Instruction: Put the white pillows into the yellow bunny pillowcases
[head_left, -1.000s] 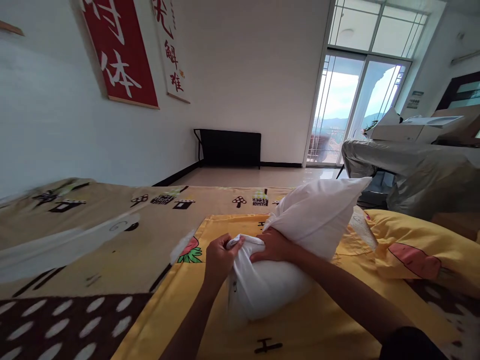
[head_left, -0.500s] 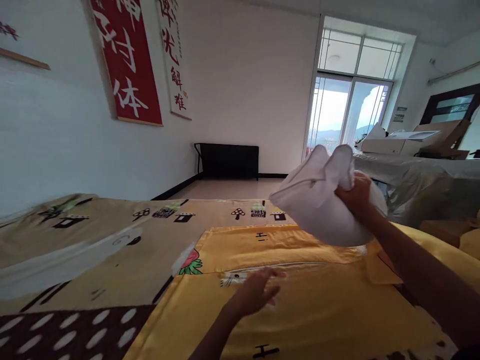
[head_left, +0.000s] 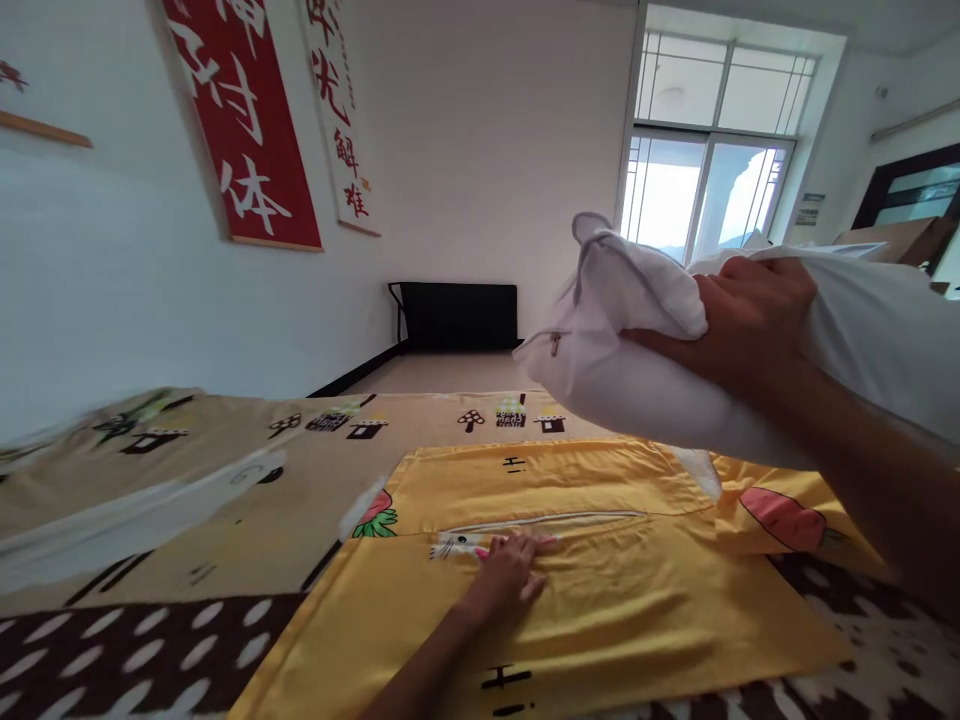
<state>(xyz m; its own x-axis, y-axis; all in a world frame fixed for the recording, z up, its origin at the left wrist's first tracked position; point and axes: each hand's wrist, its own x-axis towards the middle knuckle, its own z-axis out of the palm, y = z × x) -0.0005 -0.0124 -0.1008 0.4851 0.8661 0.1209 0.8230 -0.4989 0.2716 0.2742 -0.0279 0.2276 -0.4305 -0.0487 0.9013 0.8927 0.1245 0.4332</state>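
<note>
A white pillow [head_left: 660, 400] with a small zip pull at its near corner is held up above the bed by my right hand [head_left: 750, 310], its fingers closed round the bunched fabric. Its far part runs out past my wrist to the right. Under it lies a flat yellow pillowcase [head_left: 615, 610] with carrot and cat prints and a long zipped slit across its middle. Just below that slit, my left hand [head_left: 514, 570] rests flat on the yellow cloth, fingers stretched out and holding nothing.
A beige patterned blanket [head_left: 315, 510] with a brown polka-dot border covers the bed. A black folded frame [head_left: 459, 316] stands by the far wall. Hanging scrolls [head_left: 255, 140] are on the left wall; a window [head_left: 705, 180] and boxes are at the right.
My right hand has raised the pillow and moved it right, turning it lengthwise. My left hand has come down onto the yellow pillowcase. More of the pillowcase's right side shows.
</note>
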